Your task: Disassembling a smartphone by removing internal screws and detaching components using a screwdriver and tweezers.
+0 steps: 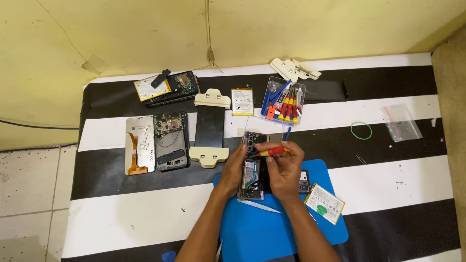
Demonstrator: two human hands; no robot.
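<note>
A: Head view looks down at your two hands. What do they hold?

B: Your left hand holds the side of an open phone, with its fingers closed on the edge. Your right hand has its fingers pinched tight on a red and yellow screwdriver. Its tip points at the top part of the phone.

A: Where is the phone?

B: It lies on a blue mat, and the mat lies on a black and white striped cloth.

A: What is near your hands?

B: A flat battery lies just to the right of your right hand, on the mat's edge. A clear box of tools sits above the phone. Two more open phones lie well off to the left, side by side. A green rubber band lies far off to the right.
</note>
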